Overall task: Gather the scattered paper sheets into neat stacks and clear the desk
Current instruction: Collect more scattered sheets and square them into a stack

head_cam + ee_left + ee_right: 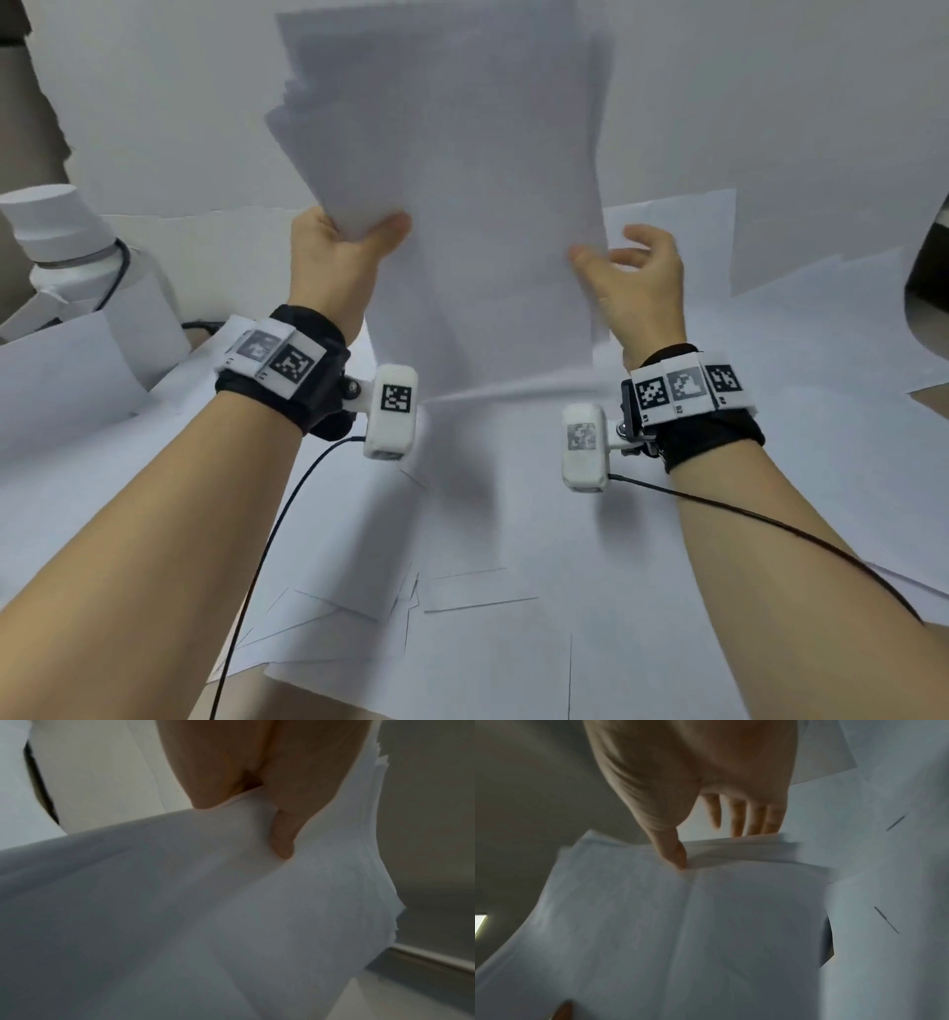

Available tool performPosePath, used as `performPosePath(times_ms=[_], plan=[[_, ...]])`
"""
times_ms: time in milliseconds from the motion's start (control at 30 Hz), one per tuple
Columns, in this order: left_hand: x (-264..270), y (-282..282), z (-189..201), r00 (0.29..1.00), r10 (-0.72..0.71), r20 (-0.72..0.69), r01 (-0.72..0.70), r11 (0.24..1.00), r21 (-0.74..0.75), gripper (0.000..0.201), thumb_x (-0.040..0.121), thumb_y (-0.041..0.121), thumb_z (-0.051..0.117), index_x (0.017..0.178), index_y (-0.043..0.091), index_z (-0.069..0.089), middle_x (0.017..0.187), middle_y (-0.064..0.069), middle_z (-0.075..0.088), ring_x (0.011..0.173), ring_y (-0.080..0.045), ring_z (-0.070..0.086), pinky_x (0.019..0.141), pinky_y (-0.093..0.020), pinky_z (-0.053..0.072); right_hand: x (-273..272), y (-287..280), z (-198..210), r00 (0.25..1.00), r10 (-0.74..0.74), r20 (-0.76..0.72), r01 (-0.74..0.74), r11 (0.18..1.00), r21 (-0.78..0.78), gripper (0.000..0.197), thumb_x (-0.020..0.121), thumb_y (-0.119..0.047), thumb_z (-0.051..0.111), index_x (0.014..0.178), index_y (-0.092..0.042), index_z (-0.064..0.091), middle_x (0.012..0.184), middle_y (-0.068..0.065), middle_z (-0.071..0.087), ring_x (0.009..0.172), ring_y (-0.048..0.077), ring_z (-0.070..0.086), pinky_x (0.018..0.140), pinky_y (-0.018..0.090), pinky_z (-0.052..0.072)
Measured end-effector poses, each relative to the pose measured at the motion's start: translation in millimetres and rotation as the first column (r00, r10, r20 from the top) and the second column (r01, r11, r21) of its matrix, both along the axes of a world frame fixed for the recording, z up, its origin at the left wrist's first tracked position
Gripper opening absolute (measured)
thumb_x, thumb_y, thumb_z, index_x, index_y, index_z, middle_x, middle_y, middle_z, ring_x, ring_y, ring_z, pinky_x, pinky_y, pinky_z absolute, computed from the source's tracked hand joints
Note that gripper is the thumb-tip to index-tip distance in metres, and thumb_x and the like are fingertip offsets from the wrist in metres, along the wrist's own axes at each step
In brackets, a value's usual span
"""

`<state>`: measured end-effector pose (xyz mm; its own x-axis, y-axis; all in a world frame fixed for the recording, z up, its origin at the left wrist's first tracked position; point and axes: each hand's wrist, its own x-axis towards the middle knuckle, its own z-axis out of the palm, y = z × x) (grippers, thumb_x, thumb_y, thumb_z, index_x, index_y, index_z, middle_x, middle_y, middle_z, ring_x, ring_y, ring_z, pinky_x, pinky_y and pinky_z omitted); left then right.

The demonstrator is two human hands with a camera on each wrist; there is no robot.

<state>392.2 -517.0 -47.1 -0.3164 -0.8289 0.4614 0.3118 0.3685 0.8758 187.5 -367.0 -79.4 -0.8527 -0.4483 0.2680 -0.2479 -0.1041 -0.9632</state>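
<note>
A thick stack of white paper sheets [452, 205] stands upright above the desk, its edges uneven along the top left. My left hand [377, 231] grips the stack's lower left edge, and the thumb [282, 837] presses on the front sheet. My right hand [611, 252] is at the lower right edge. Its thumb [676, 854] touches the front of the stack [680, 923], while its fingers [744, 817] are straight and loose beside and behind the edge. Many loose sheets [488, 642] cover the desk below, overlapping at odd angles.
A white bottle [61, 231] with a black cord around it stands at the far left next to a white box [149, 318]. More sheets [801, 318] spread to the right. A dark object [932, 267] sits at the right edge. Black cables hang from both wrists.
</note>
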Motion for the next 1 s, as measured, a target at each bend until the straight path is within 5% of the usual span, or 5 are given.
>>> performPosePath(times_ms=[133,300,600,833,1000], plan=[[-2.2,-14.9,4.1,0.961,-0.078,-0.265,0.123,0.98,0.157,0.031,0.084,-0.007,0.073,0.114,-0.004,0.066,0.114,-0.019,0.072,0.106,-0.034,0.07,0.096,-0.046,0.056,-11.1,-4.4,-11.8,0.944,0.126,0.305,-0.098,0.99,-0.105,0.109,0.069,-0.043,0.087,0.151,-0.024,0.018,0.142,0.005,0.046,0.125,0.022,0.053,0.109,0.041,0.042],[-16.4,-22.3,-8.4,0.904,-0.155,-0.398,0.284,0.914,0.29,0.037,0.088,-0.002,0.071,0.124,-0.003,0.061,0.129,-0.026,0.063,0.117,-0.039,0.065,0.1,-0.053,0.053,5.2,-13.9,-22.0,0.737,0.559,0.38,-0.382,0.808,-0.449,0.041,0.081,-0.008,0.076,0.12,-0.012,0.063,0.119,0.008,0.07,0.115,0.029,0.065,0.102,0.052,0.049],[-11.2,-39.3,-63.4,0.907,-0.244,-0.343,0.379,0.826,0.416,0.042,0.092,0.001,0.065,0.132,0.01,0.054,0.132,-0.021,0.06,0.125,-0.034,0.058,0.107,-0.047,0.048,-16.4,-12.9,-22.4,0.931,0.285,0.229,-0.188,0.911,-0.368,0.024,0.081,0.01,0.071,0.084,-0.012,0.063,0.077,-0.002,0.074,0.084,0.021,0.071,0.089,0.043,0.057],[41.4,-63.0,-68.9,0.954,-0.3,0.022,0.275,0.899,0.34,0.049,0.091,0.007,0.067,0.139,0.012,0.056,0.121,-0.011,0.071,0.105,-0.027,0.07,0.081,-0.039,0.059,-50.7,3.3,-37.5,0.974,0.222,0.053,-0.213,0.967,-0.142,0.019,0.08,0.004,0.075,0.081,-0.015,0.072,0.08,-0.005,0.075,0.082,0.018,0.072,0.081,0.034,0.058],[40.2,-50.7,-61.9,0.911,-0.318,0.263,0.29,0.947,0.141,0.046,0.074,0.019,0.087,0.117,0.023,0.071,0.119,-0.006,0.074,0.114,-0.027,0.069,0.092,-0.039,0.055,-55.8,4.0,-38.1,0.951,0.31,-0.016,-0.31,0.95,-0.043,0.017,0.081,-0.001,0.075,0.09,-0.014,0.074,0.093,0.005,0.075,0.093,0.027,0.071,0.09,0.043,0.056]])
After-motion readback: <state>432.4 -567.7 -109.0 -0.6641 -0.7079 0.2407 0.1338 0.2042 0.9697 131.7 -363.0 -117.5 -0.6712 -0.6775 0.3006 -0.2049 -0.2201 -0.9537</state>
